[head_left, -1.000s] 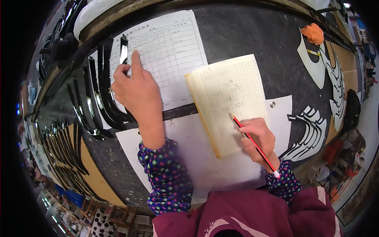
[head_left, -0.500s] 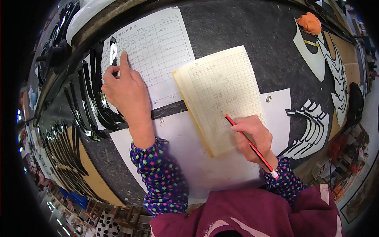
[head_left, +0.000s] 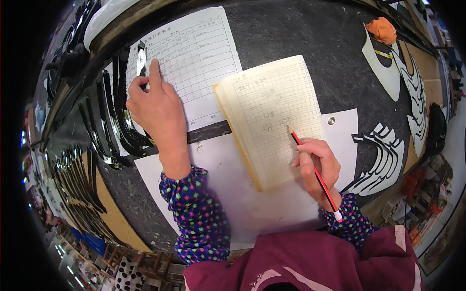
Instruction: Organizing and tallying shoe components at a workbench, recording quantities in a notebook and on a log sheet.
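Observation:
A red-and-black pencil (head_left: 315,172) with a pale eraser end is gripped in my right hand (head_left: 320,167). Its point meets the gridded page of an open notebook (head_left: 286,155), just beside handwritten pencil marks. On a printed table form (head_left: 204,72), my left hand (head_left: 158,109) rests palm down, with the index finger stretched along the rows. Its other fingers are curled around the lower end of a glossy black strip (head_left: 141,60); the thumb is hidden. The notebook overlaps the form's lower right corner and a large white sheet (head_left: 233,208) beneath it.
Curved black strips (head_left: 119,104) lie left of the form, with more on a brown board (head_left: 114,203). To the right are white curved pattern pieces (head_left: 383,162), a metal ring (head_left: 331,121) and an orange cloth bundle (head_left: 382,30). The worktable (head_left: 276,29) is dark.
The pencil point has shifted slightly up and right on the page, with my right hand. My left hand keeps its place on the form.

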Demonstrator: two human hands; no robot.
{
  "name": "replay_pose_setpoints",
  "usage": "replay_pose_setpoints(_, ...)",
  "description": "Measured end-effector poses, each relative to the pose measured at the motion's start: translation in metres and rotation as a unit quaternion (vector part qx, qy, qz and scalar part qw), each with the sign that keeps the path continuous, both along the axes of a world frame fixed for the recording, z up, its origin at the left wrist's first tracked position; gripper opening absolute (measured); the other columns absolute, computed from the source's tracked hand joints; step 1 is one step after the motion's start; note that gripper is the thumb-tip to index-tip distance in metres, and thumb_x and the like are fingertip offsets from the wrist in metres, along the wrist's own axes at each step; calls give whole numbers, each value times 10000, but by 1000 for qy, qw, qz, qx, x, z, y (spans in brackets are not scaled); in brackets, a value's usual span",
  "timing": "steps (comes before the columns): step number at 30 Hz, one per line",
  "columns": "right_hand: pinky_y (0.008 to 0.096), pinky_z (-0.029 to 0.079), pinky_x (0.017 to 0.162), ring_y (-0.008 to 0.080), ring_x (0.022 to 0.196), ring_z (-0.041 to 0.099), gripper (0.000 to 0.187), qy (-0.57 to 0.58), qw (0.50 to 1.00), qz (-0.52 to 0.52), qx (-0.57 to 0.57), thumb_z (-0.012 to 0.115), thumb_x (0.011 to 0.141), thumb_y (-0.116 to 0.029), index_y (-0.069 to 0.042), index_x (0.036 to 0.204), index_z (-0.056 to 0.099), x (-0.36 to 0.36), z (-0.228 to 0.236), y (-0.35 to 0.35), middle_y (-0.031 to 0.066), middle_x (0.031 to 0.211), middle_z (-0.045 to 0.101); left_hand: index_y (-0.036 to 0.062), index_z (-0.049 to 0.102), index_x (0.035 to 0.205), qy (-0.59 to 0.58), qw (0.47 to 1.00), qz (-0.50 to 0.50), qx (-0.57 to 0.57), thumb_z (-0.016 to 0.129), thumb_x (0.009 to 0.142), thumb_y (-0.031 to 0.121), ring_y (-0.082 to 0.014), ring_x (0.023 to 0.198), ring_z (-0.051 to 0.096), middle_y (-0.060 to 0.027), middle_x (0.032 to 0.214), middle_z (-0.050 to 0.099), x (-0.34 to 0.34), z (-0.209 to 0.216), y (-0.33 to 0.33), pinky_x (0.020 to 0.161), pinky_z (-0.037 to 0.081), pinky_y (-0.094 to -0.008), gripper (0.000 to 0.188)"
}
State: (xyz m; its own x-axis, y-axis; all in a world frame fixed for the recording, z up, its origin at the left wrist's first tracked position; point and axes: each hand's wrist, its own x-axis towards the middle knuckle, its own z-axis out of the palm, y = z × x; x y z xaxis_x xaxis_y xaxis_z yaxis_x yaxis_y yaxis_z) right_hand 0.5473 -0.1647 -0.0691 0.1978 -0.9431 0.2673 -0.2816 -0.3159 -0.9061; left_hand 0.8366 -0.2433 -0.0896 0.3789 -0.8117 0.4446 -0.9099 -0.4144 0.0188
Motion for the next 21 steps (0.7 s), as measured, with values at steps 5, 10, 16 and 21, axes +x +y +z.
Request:
replay_pose_setpoints(5, 257, 514, 593, 139, 636, 612, 185, 0, 1000, 5, 11, 531, 856, 96, 71, 1033, 578, -1, 2, 1, 176, 958, 623, 290, 614, 1289, 13, 1000, 8, 8, 538, 934, 182, -305, 982, 503, -103, 1134, 529, -2, 1, 0, 907, 426, -420, 379)
replay_pose_setpoints(10, 254, 509, 596, 138, 643, 611, 184, 4, 1000, 10, 28, 524, 869, 86, 72, 1047, 571, 0, 3, 3, 179, 974, 617, 282, 615, 1289, 12, 1000, 10, 9, 540, 931, 179, -297, 979, 507, -105, 1132, 530, -1, 2, 3, 897, 432, -420, 380)
replay_pose_setpoints(16, 266, 505, 626, 139, 658, 601, 191, -35, 998, 28, 47, 479, 906, 75, 71, 1083, 551, 0, 2, 8, 180, 1027, 580, 245, 613, 1289, 38, 999, 1, -1, 552, 898, 158, -303, 1008, 493, -95, 1173, 504, -1, 0, 7, 896, 421, -435, 405)
replay_pose_setpoints(21, 270, 500, 628, 150, 657, 598, 178, -82, 994, 19, 66, 441, 948, 29, 75, 1092, 536, 1, -1, 14, 190, 1041, 562, 235, 614, 1283, 46, 999, 1, -3, 550, 907, 168, -302, 1021, 493, -87, 1175, 504, -1, -2, 10, 891, 428, -447, 387)
